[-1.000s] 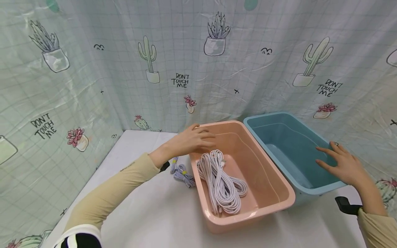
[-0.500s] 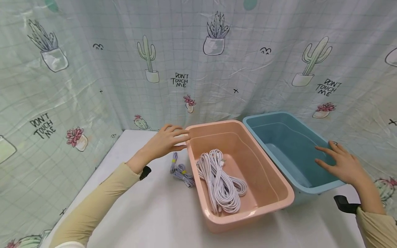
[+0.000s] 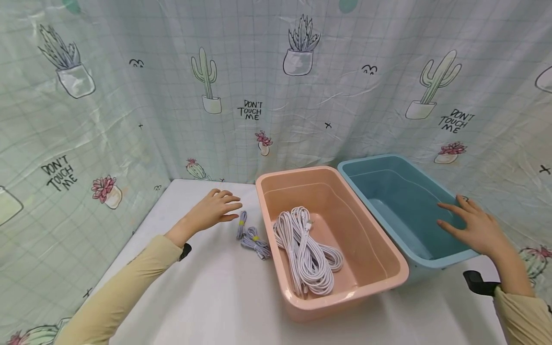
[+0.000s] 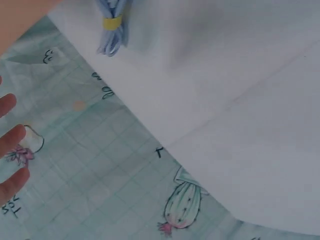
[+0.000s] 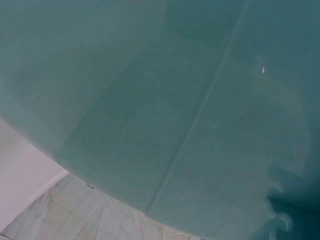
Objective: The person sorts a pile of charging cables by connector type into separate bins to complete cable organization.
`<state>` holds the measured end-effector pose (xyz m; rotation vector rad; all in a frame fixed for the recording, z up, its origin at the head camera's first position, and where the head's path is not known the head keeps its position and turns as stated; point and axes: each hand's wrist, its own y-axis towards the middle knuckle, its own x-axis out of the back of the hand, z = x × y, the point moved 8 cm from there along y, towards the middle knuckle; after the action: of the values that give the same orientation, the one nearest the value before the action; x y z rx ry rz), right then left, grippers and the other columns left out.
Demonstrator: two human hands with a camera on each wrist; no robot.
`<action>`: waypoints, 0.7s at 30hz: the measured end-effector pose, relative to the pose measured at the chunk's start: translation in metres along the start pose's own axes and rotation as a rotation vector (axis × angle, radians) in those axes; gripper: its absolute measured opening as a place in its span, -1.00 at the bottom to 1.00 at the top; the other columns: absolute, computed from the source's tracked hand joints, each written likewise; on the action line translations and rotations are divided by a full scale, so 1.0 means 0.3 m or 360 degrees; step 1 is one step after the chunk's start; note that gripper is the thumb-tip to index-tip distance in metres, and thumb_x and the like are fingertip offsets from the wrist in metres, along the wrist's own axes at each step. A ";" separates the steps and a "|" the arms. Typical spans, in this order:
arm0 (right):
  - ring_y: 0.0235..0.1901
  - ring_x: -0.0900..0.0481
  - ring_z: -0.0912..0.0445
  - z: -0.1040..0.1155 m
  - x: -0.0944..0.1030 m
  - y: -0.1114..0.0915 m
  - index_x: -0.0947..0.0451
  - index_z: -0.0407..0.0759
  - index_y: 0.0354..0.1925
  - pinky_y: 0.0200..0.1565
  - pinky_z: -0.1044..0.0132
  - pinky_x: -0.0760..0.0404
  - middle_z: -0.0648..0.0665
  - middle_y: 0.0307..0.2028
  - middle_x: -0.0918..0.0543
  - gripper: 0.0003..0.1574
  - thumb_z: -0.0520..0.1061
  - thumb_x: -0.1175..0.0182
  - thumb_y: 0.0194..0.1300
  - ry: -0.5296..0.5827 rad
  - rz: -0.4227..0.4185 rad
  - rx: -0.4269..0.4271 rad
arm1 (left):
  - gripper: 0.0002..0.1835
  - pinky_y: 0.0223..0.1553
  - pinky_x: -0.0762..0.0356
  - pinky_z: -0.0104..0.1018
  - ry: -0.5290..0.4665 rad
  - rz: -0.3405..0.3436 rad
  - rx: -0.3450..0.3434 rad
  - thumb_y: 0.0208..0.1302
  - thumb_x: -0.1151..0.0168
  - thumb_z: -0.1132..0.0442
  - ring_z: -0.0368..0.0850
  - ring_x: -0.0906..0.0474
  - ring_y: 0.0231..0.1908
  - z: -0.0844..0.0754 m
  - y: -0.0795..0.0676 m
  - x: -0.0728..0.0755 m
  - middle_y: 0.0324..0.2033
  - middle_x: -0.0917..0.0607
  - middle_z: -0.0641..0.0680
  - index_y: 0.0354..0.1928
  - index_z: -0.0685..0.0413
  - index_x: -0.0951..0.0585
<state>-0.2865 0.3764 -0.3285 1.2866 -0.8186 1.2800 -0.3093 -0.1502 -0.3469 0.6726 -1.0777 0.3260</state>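
Note:
My left hand (image 3: 212,211) is over the white table, left of the pink bin (image 3: 284,301), with relaxed fingers and nothing in them. Close to its right lie two small bundles of grey-blue cable tied with yellow bands: an upright one (image 3: 242,225) and a larger one (image 3: 256,244) against the bin's wall. The left wrist view shows one banded cable bundle (image 4: 112,30) at the top. Inside the pink bin rest coiled white cables (image 3: 308,254). My right hand (image 3: 478,227) is at the right rim of the blue bin (image 3: 431,263), fingers loosely spread and holding nothing.
The blue bin stands directly beside the pink bin, and nothing shows inside it. A curtain (image 3: 276,96) printed with cacti hangs behind and to the left of the table (image 3: 207,287). In the left wrist view the table edge borders the curtain.
My left hand has moved from over the pink bin's left rim leftward and down to beside the grey-blue cable bundles. The right hand and the bins stay where they were.

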 end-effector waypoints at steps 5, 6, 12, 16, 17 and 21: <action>0.25 0.19 -0.49 0.000 0.001 -0.001 -0.23 -0.30 0.21 -0.10 -0.51 0.04 -0.57 0.28 0.10 -0.24 0.16 -0.04 0.22 -0.0012 0.0007 0.0001 | -0.75 -0.13 -0.44 -0.04 0.0021 0.0077 -0.0061 0.13 -0.21 0.08 0.01 -0.51 -0.08 -0.006 -0.011 -0.084 -0.11 -0.64 0.01 -0.13 -0.09 -0.57; 0.25 0.19 -0.49 0.000 0.001 -0.002 -0.23 -0.30 0.21 -0.10 -0.51 0.04 -0.57 0.28 0.10 -0.24 0.16 -0.04 0.22 -0.0014 0.0008 0.0001 | -0.74 -0.14 -0.45 -0.03 0.0016 0.0084 -0.0075 0.12 -0.21 0.08 0.01 -0.51 -0.08 -0.008 -0.012 -0.096 -0.11 -0.64 0.01 -0.13 -0.10 -0.57; 0.25 0.18 -0.49 -0.001 0.003 -0.003 -0.23 -0.31 0.21 -0.09 -0.51 0.04 -0.58 0.28 0.10 -0.24 0.15 -0.05 0.22 -0.0001 -0.0003 0.0004 | -0.73 -0.15 -0.44 0.04 0.0040 0.0080 -0.0156 0.07 -0.26 0.08 0.00 -0.51 -0.10 -0.018 -0.012 -0.150 -0.13 -0.65 0.02 -0.16 -0.10 -0.56; 0.25 0.17 -0.49 -0.003 0.003 -0.004 -0.23 -0.30 0.21 -0.09 -0.51 0.04 -0.58 0.28 0.09 -0.25 0.15 -0.05 0.22 -0.0001 -0.0009 0.0005 | -0.71 -0.12 -0.45 0.04 0.0079 0.0134 -0.0171 0.08 -0.24 0.08 0.01 -0.51 -0.06 -0.017 -0.009 -0.179 -0.09 -0.64 0.01 -0.11 -0.12 -0.57; 0.25 0.17 -0.49 -0.004 0.003 -0.004 -0.23 -0.30 0.21 -0.09 -0.51 0.04 -0.58 0.28 0.09 -0.24 0.14 -0.06 0.22 -0.0001 -0.0007 0.0005 | -0.69 -0.11 -0.45 0.04 0.0091 0.0160 -0.0174 0.09 -0.23 0.07 0.01 -0.50 -0.04 -0.017 -0.009 -0.187 -0.07 -0.63 0.01 -0.09 -0.14 -0.56; 0.25 0.19 -0.49 -0.005 0.001 -0.001 -0.22 -0.30 0.22 -0.09 -0.51 0.05 -0.57 0.29 0.11 -0.24 0.14 -0.05 0.22 0.0001 -0.0001 0.0001 | -0.63 -0.06 -0.44 0.06 0.0140 0.0261 -0.0188 0.07 -0.24 0.07 0.03 -0.47 0.03 -0.017 -0.005 -0.219 -0.01 -0.60 0.00 -0.02 -0.19 -0.55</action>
<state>-0.2864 0.3781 -0.3287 1.2867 -0.8170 1.2804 -0.3346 -0.1432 -0.4074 0.4614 -1.0613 0.4261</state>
